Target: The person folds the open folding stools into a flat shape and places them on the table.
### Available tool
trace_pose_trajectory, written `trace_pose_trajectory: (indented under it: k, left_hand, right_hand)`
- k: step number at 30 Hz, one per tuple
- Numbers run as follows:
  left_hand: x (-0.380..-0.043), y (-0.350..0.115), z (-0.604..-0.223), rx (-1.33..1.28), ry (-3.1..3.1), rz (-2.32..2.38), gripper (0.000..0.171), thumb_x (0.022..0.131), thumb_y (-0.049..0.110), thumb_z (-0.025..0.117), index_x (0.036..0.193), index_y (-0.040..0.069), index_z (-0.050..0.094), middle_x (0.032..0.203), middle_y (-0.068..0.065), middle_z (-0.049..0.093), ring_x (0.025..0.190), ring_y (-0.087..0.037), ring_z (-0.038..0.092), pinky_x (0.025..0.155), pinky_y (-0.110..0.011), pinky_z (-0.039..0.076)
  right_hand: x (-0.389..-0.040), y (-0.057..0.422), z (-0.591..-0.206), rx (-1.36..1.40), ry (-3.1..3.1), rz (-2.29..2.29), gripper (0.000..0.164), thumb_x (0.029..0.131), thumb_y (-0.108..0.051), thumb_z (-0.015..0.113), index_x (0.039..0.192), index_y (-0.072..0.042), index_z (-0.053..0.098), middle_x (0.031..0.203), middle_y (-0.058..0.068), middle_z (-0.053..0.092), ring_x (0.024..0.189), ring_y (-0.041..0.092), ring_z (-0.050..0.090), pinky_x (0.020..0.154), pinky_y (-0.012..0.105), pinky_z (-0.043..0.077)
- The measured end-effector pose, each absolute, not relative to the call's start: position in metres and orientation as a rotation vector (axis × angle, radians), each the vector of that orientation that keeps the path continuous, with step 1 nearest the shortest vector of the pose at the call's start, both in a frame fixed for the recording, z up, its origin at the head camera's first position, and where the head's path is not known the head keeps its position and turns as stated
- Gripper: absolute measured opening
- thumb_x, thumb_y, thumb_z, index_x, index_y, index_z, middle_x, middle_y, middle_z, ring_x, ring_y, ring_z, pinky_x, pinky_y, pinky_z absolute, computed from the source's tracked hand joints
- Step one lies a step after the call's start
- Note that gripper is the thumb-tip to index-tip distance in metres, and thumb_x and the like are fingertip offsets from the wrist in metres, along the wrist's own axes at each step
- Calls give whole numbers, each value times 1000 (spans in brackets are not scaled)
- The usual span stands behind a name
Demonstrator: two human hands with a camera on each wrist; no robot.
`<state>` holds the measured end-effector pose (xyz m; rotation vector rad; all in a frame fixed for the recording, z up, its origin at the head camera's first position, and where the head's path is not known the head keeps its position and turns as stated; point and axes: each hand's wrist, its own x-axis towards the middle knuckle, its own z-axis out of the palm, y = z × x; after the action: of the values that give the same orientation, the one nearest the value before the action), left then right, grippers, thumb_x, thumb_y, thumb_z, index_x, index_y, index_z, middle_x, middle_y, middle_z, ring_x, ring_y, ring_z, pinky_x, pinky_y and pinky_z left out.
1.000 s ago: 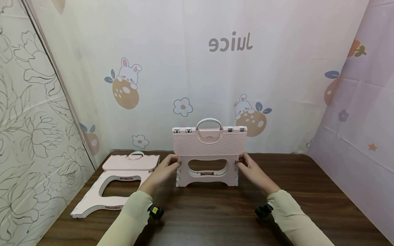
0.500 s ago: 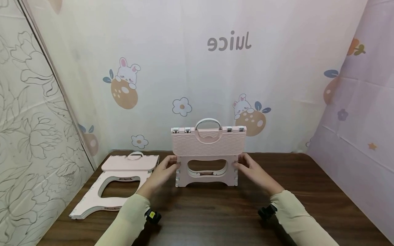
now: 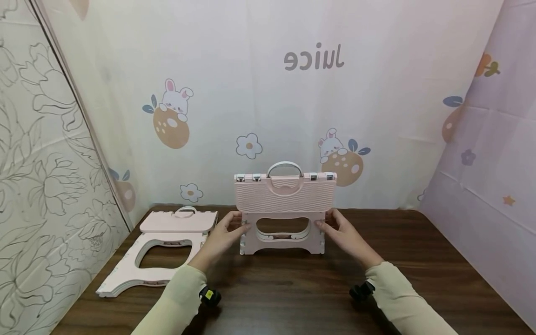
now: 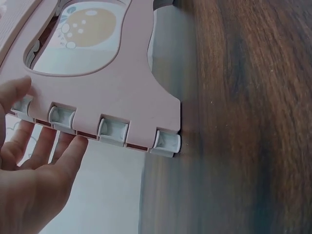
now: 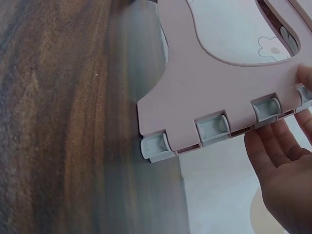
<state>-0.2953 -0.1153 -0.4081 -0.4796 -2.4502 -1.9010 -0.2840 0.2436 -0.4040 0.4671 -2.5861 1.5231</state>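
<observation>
A pink folding stool (image 3: pixel 251 197), folded flat, stands upright on its feet in the middle of the head view, its white carry handle (image 3: pixel 284 164) raised at the top. My left hand (image 3: pixel 219 237) grips its left side edge, thumb on the front face and fingers (image 4: pixel 73 151) at the edge and behind. On the opposite edge my right hand (image 3: pixel 347 237) holds it likewise, with its thumb in front and fingers (image 5: pixel 258 146) touching the hinged edge. White hinge pieces (image 4: pixel 113 129) run along this edge. A second folded pink stool (image 3: pixel 121 265) lies flat to the left.
Both stools are on a dark wooden table (image 3: pixel 276 302). Behind it hangs a pale curtain (image 3: pixel 217 93) printed with rabbits and flowers, with more printed cloth at the left and right sides.
The upright stool has stayed in place. My left thumb has slid inward from the edge onto the front face, and my right thumb sits slightly further in. The flat stool has not moved.
</observation>
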Motion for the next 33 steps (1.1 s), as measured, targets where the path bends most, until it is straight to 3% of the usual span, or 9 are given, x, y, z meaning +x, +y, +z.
trace_pose_trajectory:
  k: [9,15,22,33]
  left_hand:
    - [-287,-110,-399,-387,-2438,-1854,37,97,23,70,130,12,60,126,-9,60,114,-28,57,96,-51,47]
    - [-269,-108,-380,-410,-2431,-1854,33,97,17,69,127,8,61,123,-12,61,111,-28,58,94,-50,48]
    - [-268,-106,-379,-397,-2409,-1841,31,96,18,70,125,9,62,122,-12,62,110,-29,58,92,-50,49]
    - [-264,-107,-374,-374,-2412,-1817,28,96,19,70,122,11,63,118,-10,63,107,-28,59,90,-49,49]
  right_hand:
    - [-285,241,-408,468,-2532,1491,39,103,-35,59,126,-6,47,117,14,56,102,28,56,81,33,50]
    - [-286,241,-412,484,-2488,1517,36,103,-33,59,125,-6,48,117,15,55,102,29,57,81,36,52]
    - [-286,243,-415,498,-2475,1488,33,104,-29,58,126,-8,49,115,14,56,99,28,56,79,33,51]
    - [-285,242,-410,500,-2478,1495,33,104,-29,59,126,-8,49,116,14,55,101,28,56,81,39,51]
